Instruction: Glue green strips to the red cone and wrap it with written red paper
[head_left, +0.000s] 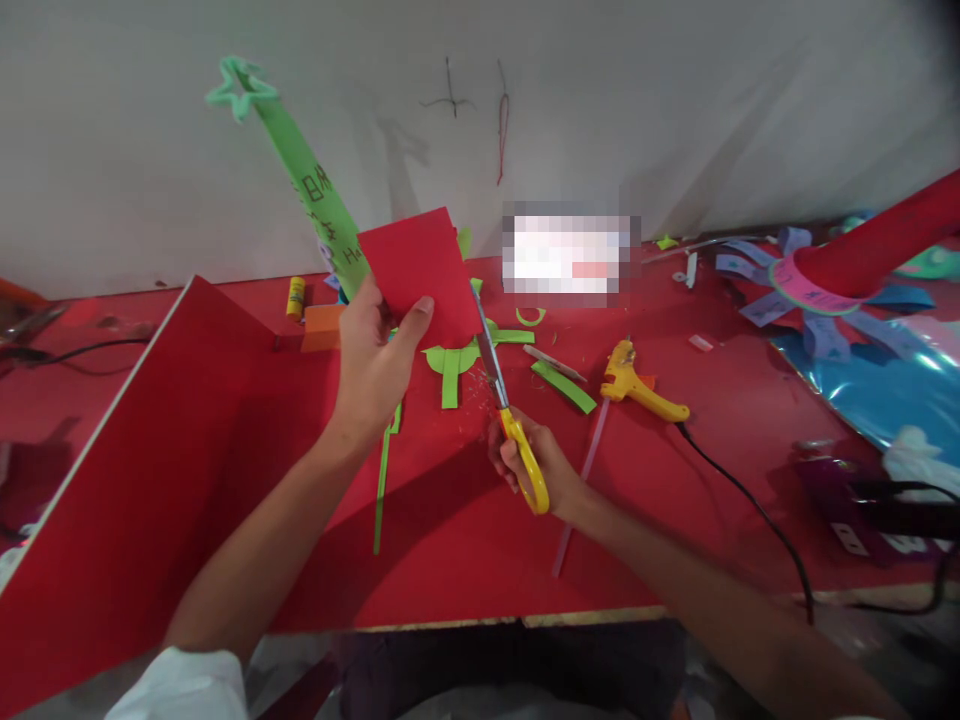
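My left hand (373,360) holds a red paper sheet (420,270) upright above the red table (465,540), thumb on its front face. My right hand (534,462) grips yellow-handled scissors (504,405), blades pointing up and touching the sheet's right edge. Behind the sheet stands a tall green paper cone (315,195) topped with a green star (238,88). Green paper strips and scraps (457,365) lie on the table under the hands.
A yellow glue gun (637,385) with a black cord lies right of the scissors. A large red board (127,480) leans at the left. A glue stick (296,296) stands at the back. A red cone, purple strips and blue foil (862,390) fill the right side.
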